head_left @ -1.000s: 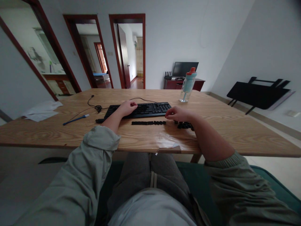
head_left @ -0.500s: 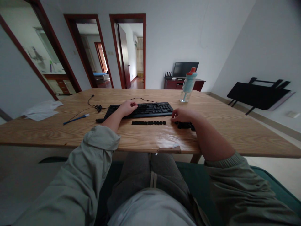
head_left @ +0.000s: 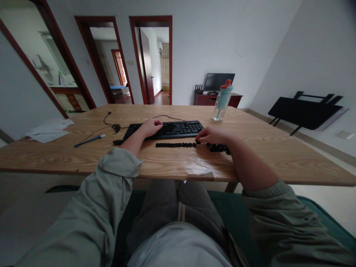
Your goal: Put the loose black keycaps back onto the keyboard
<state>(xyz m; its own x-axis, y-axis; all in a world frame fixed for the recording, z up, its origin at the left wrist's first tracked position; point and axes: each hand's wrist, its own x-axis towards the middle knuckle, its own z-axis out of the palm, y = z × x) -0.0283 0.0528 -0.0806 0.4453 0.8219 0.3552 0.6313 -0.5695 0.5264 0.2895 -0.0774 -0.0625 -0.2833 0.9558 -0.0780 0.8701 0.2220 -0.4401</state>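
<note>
A black keyboard [head_left: 191, 128] lies on the wooden table. My left hand [head_left: 151, 127] rests on its left half, fingers curled together, with nothing visible in them. Just in front of the keyboard runs a row of small black keycaps [head_left: 168, 145]. At the right end of that row, my right hand [head_left: 211, 135] pinches a keycap [head_left: 197, 142] between thumb and fingertips. Below the right wrist is a loose pile of black keycaps [head_left: 219, 148], partly hidden by the forearm.
A clear bottle [head_left: 218, 111] with a red lid stands behind the keyboard's right end. A blue-handled brush [head_left: 90, 140], a coiled cable [head_left: 116, 128] and white paper [head_left: 50, 130] lie at the left. Clear tape and a brown patch [head_left: 200, 177] mark the table's front edge.
My right hand has moved left from beside the keycap pile to the row's right end, and a keycap now shows at its fingertips. My left hand has stayed on the keyboard.
</note>
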